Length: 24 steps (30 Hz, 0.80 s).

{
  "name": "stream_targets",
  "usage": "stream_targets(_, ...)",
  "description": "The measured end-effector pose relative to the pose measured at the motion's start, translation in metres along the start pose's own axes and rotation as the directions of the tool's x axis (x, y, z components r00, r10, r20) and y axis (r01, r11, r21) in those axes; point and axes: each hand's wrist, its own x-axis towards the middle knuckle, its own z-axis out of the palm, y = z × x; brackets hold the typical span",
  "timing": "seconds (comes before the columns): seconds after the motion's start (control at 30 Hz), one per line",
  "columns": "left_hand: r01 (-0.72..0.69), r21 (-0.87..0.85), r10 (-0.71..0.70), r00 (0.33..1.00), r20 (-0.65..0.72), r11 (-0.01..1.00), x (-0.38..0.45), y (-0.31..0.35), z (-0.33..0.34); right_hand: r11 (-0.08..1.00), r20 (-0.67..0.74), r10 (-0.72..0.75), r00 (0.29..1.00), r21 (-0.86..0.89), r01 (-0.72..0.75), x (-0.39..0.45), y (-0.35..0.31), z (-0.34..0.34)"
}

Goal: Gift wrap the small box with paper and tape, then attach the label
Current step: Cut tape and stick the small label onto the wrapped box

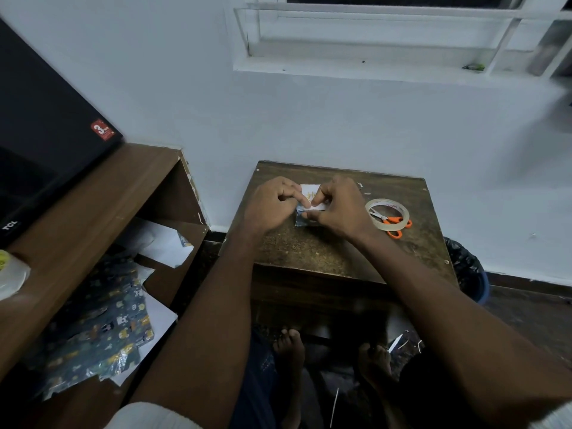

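Nearest the camera, 2 bare forearms reach forward over the person's feet toward a small brown desk point(325, 252).

**Fingers.** The left hand point(272, 205) has its fingers curled, with 1 fingertip laid against the left side of the white label point(311, 196). The right hand point(337, 209) pinches the label between thumb and forefinger, its other fingers folded under. Whether the left hand grips anything or only presses cannot be told.

**Location of the work.** The small box point(301, 221) sits on the desk directly under both sets of fingers. Only its near left corner shows below the right thumb, covered in dark patterned paper. The label lies on its top face, just beyond the fingertips.

**Progress.** Judged from the covered corner, the wrapping stage appears complete. The label stage is in hand. The label is positioned but its fixing cannot be confirmed. Pressing it down, or taping it, appears to remain.

**Orientation.** The label's long axis seems to run left to right, across the line of the fingers. The box's own long axis cannot be determined, as the hands hide most of it.

**Right of the fingers.** A roll of clear tape point(399, 226) lies near, with orange-handled scissors point(391, 219) resting through its ring.

**Left of the fingers.** Spare wrapping paper point(93, 329) lies on a lower shelf.
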Motion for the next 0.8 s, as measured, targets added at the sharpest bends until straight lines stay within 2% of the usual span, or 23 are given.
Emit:
stream_targets(0.13, -0.053, 0.033, 0.053, 0.999, -0.006, 0.998, -0.003, -0.002, 0.0, 0.999, -0.029, 0.001, 1.0, -0.033, -0.002, -0.005, 0.0, 0.001)
stream_targets(0.23, -0.04, 0.059, 0.041, 0.999, -0.01, 0.997, -0.002, -0.004, 0.002, 0.999, -0.041, 0.0, 0.999, -0.04, -0.002, -0.006, -0.002, 0.002)
stream_targets(0.43, 0.005, -0.046, -0.006, 0.999, -0.04, 0.999, -0.002, -0.002, 0.002, 0.998, -0.04, 0.008, 0.999, -0.063, -0.011, -0.008, -0.006, 0.001)
stream_targets(0.8, 0.204, -0.109, -0.211, 0.976, -0.06, 0.973, -0.002, 0.016, 0.004, 0.998, -0.027, 0.028, 0.999, -0.057, -0.03, -0.006, -0.008, 0.0)
